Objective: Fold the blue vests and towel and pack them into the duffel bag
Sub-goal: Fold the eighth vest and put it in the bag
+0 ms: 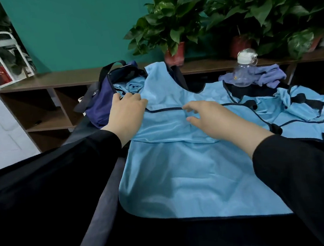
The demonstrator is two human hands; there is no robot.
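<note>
Duffel bag (98,101) sat open, crumpled blue fabric (129,86) inside. Blue vest (180,160) lay spread beside bag on tabletop (105,196). Left hand (126,114) flat on vest, fingers straight; right hand (214,121) relaxed, gripping nothing. Towel (270,76) behind bottle (245,70), partly hidden.

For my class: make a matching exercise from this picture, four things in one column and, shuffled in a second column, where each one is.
Things
1. duffel bag
2. water bottle
3. potted plants
4. purple towel

Places
A. on the shelf along the green wall
B. crumpled at the bottle's base
C. far left, beside the left hand
D. upright, far right, beyond the vests

Pairs: 1-C, 2-D, 3-A, 4-B
</note>
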